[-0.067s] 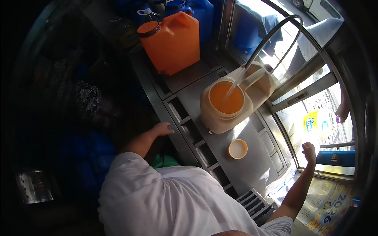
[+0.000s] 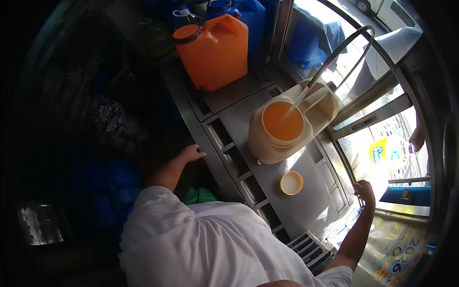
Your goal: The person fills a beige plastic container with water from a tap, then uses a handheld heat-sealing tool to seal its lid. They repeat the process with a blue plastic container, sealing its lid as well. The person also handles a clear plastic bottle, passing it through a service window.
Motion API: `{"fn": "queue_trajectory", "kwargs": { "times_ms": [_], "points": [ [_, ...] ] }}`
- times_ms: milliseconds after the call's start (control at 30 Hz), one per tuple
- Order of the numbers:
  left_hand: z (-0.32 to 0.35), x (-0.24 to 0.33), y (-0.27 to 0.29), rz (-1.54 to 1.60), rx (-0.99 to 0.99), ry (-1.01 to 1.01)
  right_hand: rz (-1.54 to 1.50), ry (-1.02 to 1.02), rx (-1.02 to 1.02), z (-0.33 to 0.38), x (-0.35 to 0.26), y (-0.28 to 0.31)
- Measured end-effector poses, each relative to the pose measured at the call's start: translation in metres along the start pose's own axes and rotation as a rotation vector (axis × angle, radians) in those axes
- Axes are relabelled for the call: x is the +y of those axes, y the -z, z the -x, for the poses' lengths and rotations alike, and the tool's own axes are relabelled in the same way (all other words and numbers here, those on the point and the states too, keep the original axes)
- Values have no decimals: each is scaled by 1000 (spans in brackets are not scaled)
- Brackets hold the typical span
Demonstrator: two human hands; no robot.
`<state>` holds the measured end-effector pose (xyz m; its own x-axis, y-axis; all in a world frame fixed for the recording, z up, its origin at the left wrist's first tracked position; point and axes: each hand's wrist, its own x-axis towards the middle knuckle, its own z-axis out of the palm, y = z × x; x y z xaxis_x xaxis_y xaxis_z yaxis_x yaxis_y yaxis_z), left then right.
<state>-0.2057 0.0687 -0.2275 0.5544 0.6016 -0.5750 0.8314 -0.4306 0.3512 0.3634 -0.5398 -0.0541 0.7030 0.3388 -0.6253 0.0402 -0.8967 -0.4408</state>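
My left hand (image 2: 193,153) is at the near edge of the metal counter (image 2: 232,129), fingers partly stretched, holding nothing I can see. Over by the window frame is my right hand (image 2: 366,192), its fingers loosely bent and apart, with nothing visible in them. Between the hands stands a large cream plastic jug (image 2: 256,138), its wide mouth uncapped. Orange-looking liquid (image 2: 282,125) shows inside, and a clear hose (image 2: 330,60) arches over and dips into it. A round yellowish lid (image 2: 291,183) with a pale inside lies on the counter beside the jug.
An orange jerrycan (image 2: 217,55) with a dark-rimmed cap stands further back, blue containers (image 2: 251,21) behind it. Outside the window, a person's hand (image 2: 417,139) holds a clear bottle (image 2: 388,153) with a yellow label. A slatted grey rack (image 2: 308,248) sits near my body.
My right hand has moved left and slightly down, its fist loosening. The left hand has shifted a little up and left. The view has shifted slightly.
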Motion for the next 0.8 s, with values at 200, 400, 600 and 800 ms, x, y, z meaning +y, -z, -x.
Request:
{"fn": "queue_trajectory", "kwargs": {
  "times_ms": [200,400,600,800],
  "points": [
    [-14,-144,100,482,293,284,481,371,-801,62,-176,-323],
    [-93,-225,173,647,149,-9,65,819,-399,58,-571,-455],
    [-118,-357,213,624,3,-21,119,1363,107,5,-1005,-500],
    [-77,-524,212,901,298,278,407,1429,589,-68,-1289,-586]
  ]
}}
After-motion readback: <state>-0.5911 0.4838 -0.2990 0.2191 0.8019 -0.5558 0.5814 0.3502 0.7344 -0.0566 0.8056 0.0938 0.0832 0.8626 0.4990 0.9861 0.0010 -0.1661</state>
